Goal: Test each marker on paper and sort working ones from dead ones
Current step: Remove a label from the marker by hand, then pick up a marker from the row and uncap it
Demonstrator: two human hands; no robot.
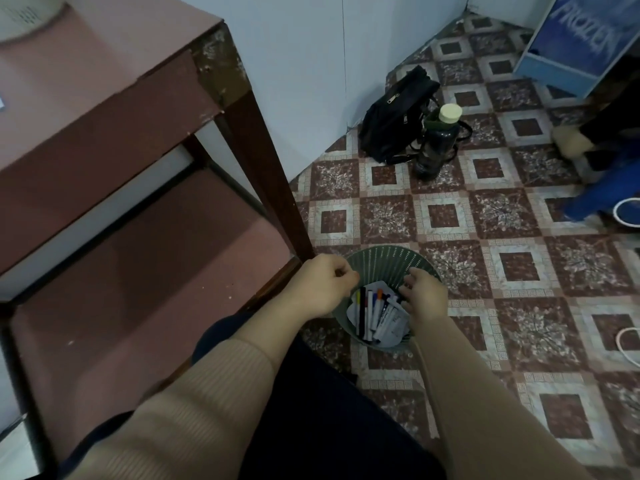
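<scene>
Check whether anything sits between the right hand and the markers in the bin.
Nothing visible does. The bin has no lid, the markers lie on top of the white paper, and the right hand is over them at their right side. The left hand is off at the bin's left rim.

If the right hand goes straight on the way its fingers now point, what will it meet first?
Most likely the markers in the bin: the right hand is over them, fingers aimed down-left. Depth is unclear, so the paper could come first.
</scene>
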